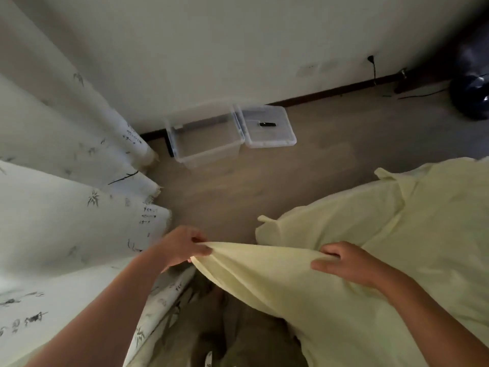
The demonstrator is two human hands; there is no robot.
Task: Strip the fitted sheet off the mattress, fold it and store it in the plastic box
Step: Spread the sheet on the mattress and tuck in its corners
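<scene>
The pale yellow fitted sheet (383,247) is bunched over the mattress at the lower right and stretched toward me. My left hand (182,247) pinches one edge of it at the lower centre. My right hand (346,263) grips the same edge farther right, so the cloth is taut between them. The clear plastic box (206,139) stands open on the floor by the far wall. Its clear lid (267,128) lies flat right beside it, with a small dark object on top.
White curtains with a bamboo print (66,181) hang along the left, reaching the floor. Wooden floor (238,186) lies between me and the box. A dark blue rounded object (471,94) and a cable sit at the far right by the wall.
</scene>
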